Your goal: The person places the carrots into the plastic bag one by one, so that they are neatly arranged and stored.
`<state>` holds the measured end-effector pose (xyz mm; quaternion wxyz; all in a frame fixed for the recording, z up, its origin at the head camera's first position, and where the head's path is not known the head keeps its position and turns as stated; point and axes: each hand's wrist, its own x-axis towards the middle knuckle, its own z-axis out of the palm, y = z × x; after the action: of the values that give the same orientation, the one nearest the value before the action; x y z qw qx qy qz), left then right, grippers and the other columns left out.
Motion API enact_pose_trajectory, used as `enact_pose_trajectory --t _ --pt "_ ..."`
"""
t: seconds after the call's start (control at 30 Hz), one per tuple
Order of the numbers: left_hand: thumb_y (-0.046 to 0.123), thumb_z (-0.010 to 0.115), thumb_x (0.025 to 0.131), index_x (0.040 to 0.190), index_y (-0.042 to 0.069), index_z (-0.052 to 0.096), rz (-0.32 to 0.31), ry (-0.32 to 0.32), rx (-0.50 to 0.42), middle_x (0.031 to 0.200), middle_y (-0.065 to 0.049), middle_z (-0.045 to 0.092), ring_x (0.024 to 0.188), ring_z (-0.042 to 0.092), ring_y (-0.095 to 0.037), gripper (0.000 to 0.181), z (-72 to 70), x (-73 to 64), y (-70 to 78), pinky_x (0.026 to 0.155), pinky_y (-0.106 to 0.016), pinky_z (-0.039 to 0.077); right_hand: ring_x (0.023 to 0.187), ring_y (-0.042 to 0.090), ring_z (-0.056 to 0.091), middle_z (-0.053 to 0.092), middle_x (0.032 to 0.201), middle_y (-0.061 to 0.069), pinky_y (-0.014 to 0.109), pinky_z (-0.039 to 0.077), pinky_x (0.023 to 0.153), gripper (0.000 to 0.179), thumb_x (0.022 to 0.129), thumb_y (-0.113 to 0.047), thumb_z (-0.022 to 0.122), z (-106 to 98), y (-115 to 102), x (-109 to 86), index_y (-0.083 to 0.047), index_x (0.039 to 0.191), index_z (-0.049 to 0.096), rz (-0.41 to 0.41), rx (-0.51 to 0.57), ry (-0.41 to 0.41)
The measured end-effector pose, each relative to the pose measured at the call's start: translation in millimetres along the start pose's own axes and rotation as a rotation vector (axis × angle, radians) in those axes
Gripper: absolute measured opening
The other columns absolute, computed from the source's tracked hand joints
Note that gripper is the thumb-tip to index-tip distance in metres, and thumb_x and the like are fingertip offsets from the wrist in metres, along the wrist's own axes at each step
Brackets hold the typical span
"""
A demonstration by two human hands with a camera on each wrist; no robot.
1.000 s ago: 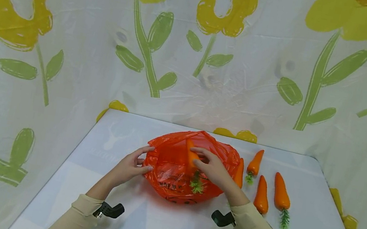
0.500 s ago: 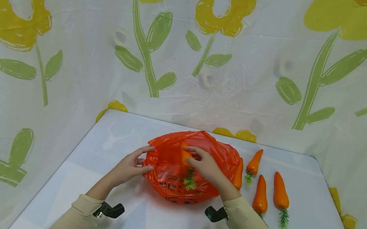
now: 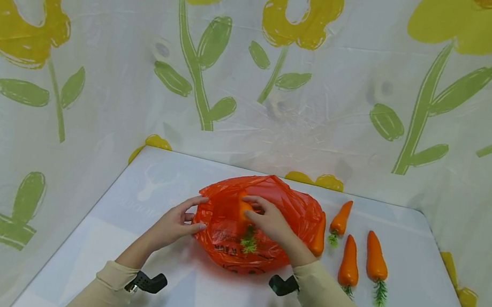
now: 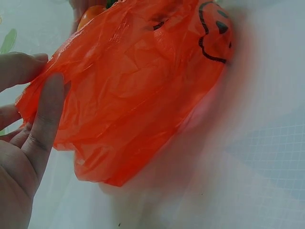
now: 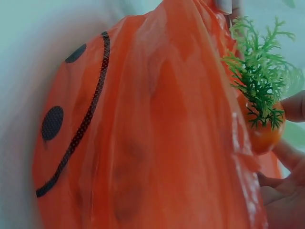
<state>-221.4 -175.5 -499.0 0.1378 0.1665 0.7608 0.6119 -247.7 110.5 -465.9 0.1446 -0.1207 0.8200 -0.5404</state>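
currently, near the middle of the head view, the right hand [image 3: 270, 220] pinches a carrot [image 3: 244, 208] at the mouth of a red bag [image 3: 222, 250], its green tuft [image 3: 249, 242] pointing toward the bottom of the frame. the left hand [image 3: 172, 222] grips the bag's left edge between thumb and fingers. four loose carrots [image 3: 377, 257] lie right of center on the pale table [image 3: 183, 295], one just beside the bag. a flowered curtain [image 3: 334, 92] fills the upper frame.
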Motion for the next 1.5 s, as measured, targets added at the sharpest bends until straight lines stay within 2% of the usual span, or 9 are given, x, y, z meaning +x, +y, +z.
enact_pose_trajectory --t 0.23,0.6,0.77,1.1,1.5 --pt "0.014 0.072 0.096 0.155 0.011 0.037 -0.007 0.001 0.004 0.139 -0.023 0.052 0.102 0.066 -0.027 0.069 1.6 -0.2 1.9 0.079 -0.03 0.06 0.108 0.026 0.06 0.059 0.13 0.01 0.038 0.057 0.087 0.038 0.102 -0.025 0.063 8 2 2.3 -0.022 0.14 0.06 0.042 -0.022 0.01" --pt "0.011 0.07 0.097 0.155 0.009 0.037 0.021 -0.008 -0.005 0.138 -0.025 0.054 0.099 0.068 -0.025 0.067 2.5 -0.6 2.1 0.077 -0.031 0.061 0.107 0.026 0.06 0.06 0.131 0.01 0.038 0.057 0.085 0.042 0.1 -0.029 0.063 25 5 9.9 -0.023 0.141 0.06 0.008 -0.104 -0.029" --pt "0.012 0.071 0.096 0.155 0.008 0.037 0.043 -0.012 -0.012 0.143 -0.024 0.05 0.101 0.068 -0.025 0.068 1.9 -1.7 1.9 0.078 -0.031 0.061 0.107 0.026 0.059 0.061 0.13 0.008 0.038 0.057 0.085 0.044 0.099 -0.03 0.064 31 8 12.3 -0.023 0.142 0.06 0.011 -0.139 -0.04" --pt "0.012 0.072 0.096 0.155 0.009 0.037 0.035 0.001 -0.005 0.152 -0.02 0.042 0.107 0.066 -0.031 0.068 1.7 -1.4 1.3 0.08 -0.03 0.061 0.107 0.026 0.059 0.06 0.129 0.006 0.04 0.058 0.086 0.046 0.099 -0.031 0.067 35 12 13.3 -0.022 0.143 0.058 0.038 -0.142 -0.068" --pt "0.016 0.072 0.096 0.155 0.011 0.038 0.035 0.01 0.017 0.156 -0.017 0.038 0.109 0.066 -0.03 0.068 1.9 -1.6 0.4 0.082 -0.031 0.06 0.107 0.027 0.058 0.059 0.132 0.008 0.044 0.057 0.09 0.046 0.099 -0.03 0.067 40 15 14.4 -0.021 0.143 0.058 0.061 -0.189 -0.083"
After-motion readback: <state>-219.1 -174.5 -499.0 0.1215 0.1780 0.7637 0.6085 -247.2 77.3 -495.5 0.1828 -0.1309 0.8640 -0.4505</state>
